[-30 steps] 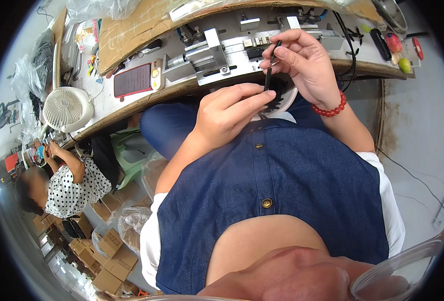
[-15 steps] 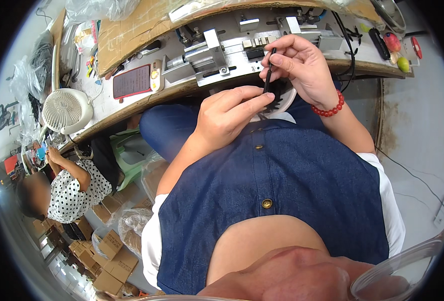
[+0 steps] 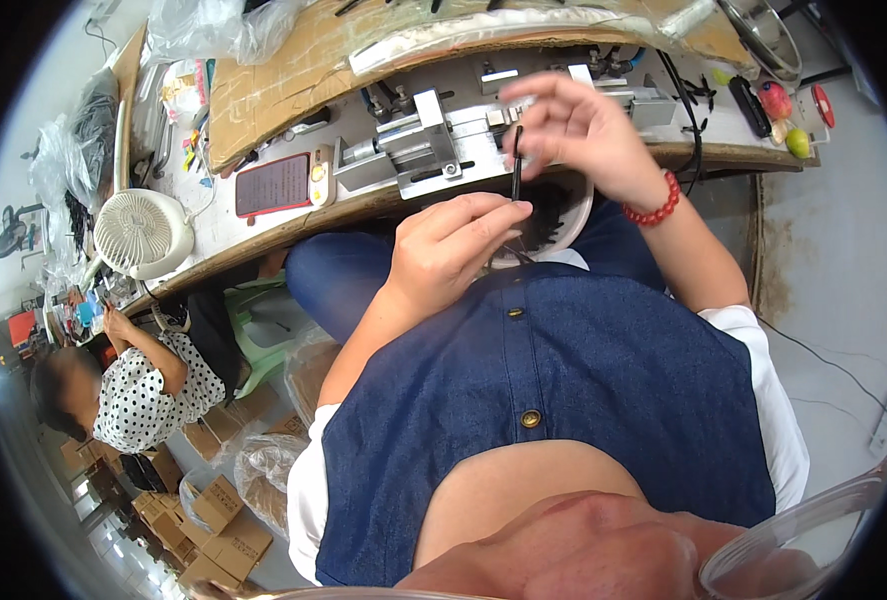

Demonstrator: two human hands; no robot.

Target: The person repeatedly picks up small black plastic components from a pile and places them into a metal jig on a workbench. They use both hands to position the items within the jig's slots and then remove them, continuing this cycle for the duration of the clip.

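My left hand [image 3: 443,250] pinches the lower end of a thin black rod [image 3: 517,170] between thumb and fingers, and the rod stands nearly upright from the fingertips. My right hand [image 3: 583,130], blurred by motion, is close to the rod's upper part. Its fingers are spread and its thumb lies beside the rod; whether they touch is unclear. Below the hands, a white round tub [image 3: 575,225] rests at my lap with several dark pieces [image 3: 543,222] in it. Beyond the hands a metal clamping fixture [image 3: 430,140] stands on the bench, partly covered by my right hand.
Left of the fixture lie a phone [image 3: 271,185] with a red edge and a white fan [image 3: 141,233]. Cardboard [image 3: 283,75] covers the back of the bench. Black cables [image 3: 698,110] hang over its front edge at right. A co-worker in a dotted shirt [image 3: 163,385] sits at far left.
My right hand has loosened its pinch, its fingers spreading as it shifts slightly left. The rod has moved left and turned more upright, still in my left hand.
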